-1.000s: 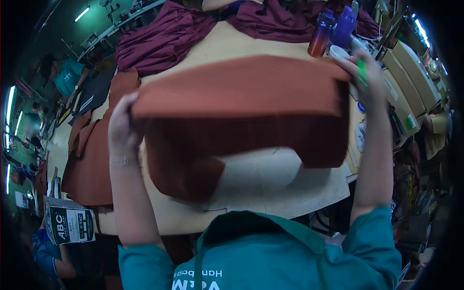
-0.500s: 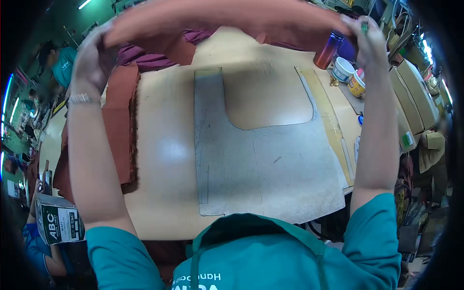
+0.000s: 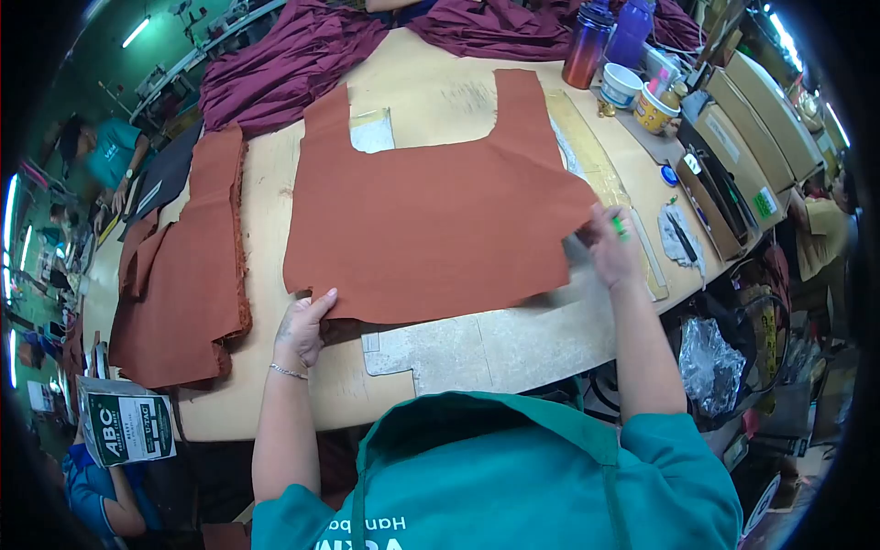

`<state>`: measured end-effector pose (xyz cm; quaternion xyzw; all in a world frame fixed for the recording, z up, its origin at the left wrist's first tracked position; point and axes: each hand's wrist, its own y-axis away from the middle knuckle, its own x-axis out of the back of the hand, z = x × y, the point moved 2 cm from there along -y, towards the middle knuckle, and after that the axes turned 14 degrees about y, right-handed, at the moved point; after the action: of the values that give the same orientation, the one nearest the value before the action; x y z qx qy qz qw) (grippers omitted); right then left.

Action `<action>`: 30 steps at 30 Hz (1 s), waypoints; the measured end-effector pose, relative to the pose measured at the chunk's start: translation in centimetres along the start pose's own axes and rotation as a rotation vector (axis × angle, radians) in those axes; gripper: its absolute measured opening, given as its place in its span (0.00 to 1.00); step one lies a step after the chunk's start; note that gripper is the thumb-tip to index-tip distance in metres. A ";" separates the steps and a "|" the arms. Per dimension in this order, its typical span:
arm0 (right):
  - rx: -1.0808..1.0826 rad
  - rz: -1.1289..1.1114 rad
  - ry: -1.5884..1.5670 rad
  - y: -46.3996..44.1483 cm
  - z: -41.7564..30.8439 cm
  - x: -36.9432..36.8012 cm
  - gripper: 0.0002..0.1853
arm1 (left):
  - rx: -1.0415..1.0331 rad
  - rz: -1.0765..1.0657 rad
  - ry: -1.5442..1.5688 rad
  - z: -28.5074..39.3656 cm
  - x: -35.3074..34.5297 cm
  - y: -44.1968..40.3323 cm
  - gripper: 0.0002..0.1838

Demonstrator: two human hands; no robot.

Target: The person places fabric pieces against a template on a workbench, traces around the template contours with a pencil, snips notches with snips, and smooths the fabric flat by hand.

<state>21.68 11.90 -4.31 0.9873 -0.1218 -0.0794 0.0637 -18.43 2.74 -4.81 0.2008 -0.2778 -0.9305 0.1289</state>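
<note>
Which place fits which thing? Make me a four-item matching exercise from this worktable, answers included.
Things
1. Blue-and-orange bottle
2. Reddish-brown U-shaped sheet
3. Flat grey template
4. Rough-edged reddish-brown material

Places
A. Partly covered, its near part showing
B. On the left side of the pale table
C. Beside a purple bottle
D. Gripped by the left hand, with the right hand at its right edge

Pairs: 1-C, 2-D, 3-A, 4-B
</note>
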 end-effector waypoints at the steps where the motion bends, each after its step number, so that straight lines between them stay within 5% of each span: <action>1: -0.012 -0.023 0.065 0.7 1.1 -0.1 0.15 | -0.007 -0.012 -0.018 0.0 0.1 -0.1 0.12; 4: 0.067 -0.145 0.433 3.1 2.5 -0.9 0.17 | -0.018 -0.029 -0.049 -0.6 1.1 -1.3 0.15; 7: 0.446 0.120 0.936 4.2 1.8 -1.0 0.19 | 0.002 -0.025 -0.050 -0.7 1.1 -1.0 0.15; 12: 0.467 0.166 1.065 4.4 1.5 0.6 0.18 | 0.118 0.059 -0.283 -0.3 0.5 2.1 0.14; 15: 0.571 0.249 1.154 5.6 -0.4 0.8 0.20 | -0.218 0.206 -0.567 0.9 4.9 0.3 0.20; 18: 0.647 0.253 1.214 5.6 -1.8 0.7 0.24 | -0.877 0.583 -1.037 2.3 6.0 0.3 0.27; 25: 0.622 -0.247 1.560 5.0 1.7 -2.3 0.26 | -0.747 0.401 -0.963 0.5 2.4 -3.2 0.25; 30: 0.577 -0.341 1.573 7.9 1.0 -0.8 0.28 | -0.656 0.323 -0.892 -0.4 2.0 -0.7 0.20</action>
<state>18.90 4.37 -4.05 0.7376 0.0926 0.6546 -0.1372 -20.07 2.37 -6.12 -0.3064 -0.0292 -0.9312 0.1951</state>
